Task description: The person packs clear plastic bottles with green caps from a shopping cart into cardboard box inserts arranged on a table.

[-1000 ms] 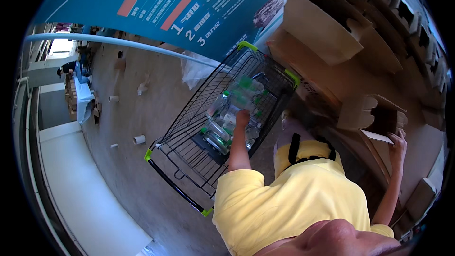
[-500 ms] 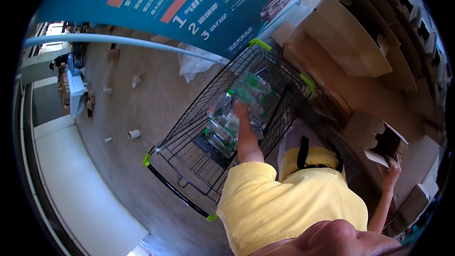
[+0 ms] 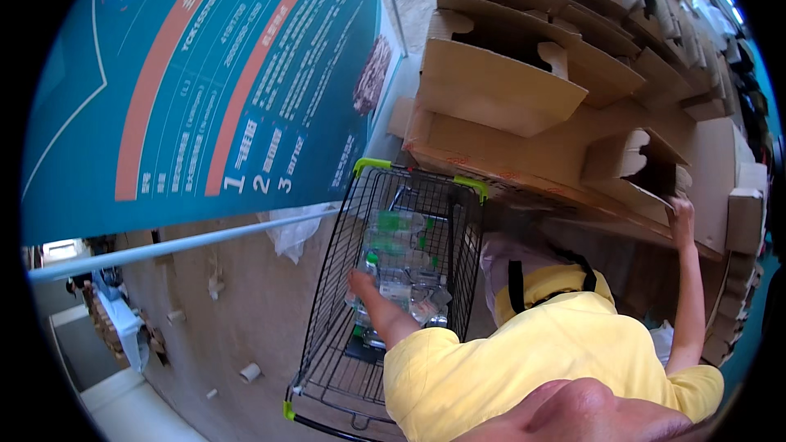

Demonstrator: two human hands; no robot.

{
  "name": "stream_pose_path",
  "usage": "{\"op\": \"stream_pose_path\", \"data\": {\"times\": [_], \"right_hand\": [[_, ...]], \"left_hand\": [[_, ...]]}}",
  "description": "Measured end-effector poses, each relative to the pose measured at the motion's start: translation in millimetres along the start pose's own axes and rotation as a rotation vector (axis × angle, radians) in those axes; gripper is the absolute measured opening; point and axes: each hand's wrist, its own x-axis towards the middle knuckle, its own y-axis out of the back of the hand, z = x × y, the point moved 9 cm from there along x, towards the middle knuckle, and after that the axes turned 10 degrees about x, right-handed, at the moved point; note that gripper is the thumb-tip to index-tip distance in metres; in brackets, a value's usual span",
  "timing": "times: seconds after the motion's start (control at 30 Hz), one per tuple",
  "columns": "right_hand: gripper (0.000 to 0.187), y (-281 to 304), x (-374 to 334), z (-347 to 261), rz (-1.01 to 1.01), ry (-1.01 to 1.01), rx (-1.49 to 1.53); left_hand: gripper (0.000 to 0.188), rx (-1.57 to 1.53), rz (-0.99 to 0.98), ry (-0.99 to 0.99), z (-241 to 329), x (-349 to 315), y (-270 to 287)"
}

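Note:
My left hand (image 3: pixel 359 281) is down inside a black wire shopping cart (image 3: pixel 332 336) with green corners. Its fingers are closed round a clear plastic bottle (image 3: pixel 371 267) with a green cap. Several more clear bottles (image 3: pixel 396 243) with green caps lie in the cart, to the right of that hand and beyond it. Out to the right, my right hand (image 3: pixel 679 209) grips the near edge of an open brown cardboard box (image 3: pixel 626 172). The box stands on a cardboard surface (image 3: pixel 491 143), and its inside is dark.
Rows of open cardboard boxes (image 3: pixel 499 86) fill the far right. A large teal printed panel (image 3: pixel 188 106) stands at the left, with a pale rail (image 3: pixel 188 248) below it. Plastic sheeting (image 3: pixel 293 235) and a white roll (image 3: pixel 250 372) lie on the floor.
My view has turned toward the right. My left hand has moved to the left side of the bottles and closed on one. My right hand still grips the box.

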Motion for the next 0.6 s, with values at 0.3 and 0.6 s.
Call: {"op": "stream_pose_path", "data": {"times": [0.3,0.6], "right_hand": [[0.004,-3,27,-4,-0.209,-0.181,0.012],[0.010,-2,26,-6,-0.227,-0.228,0.043]], "left_hand": [[0.039,0.779,-0.105,-0.360,24,-58,-66],[0.050,0.700,-0.263,-0.724,51,-84,-82]]}}
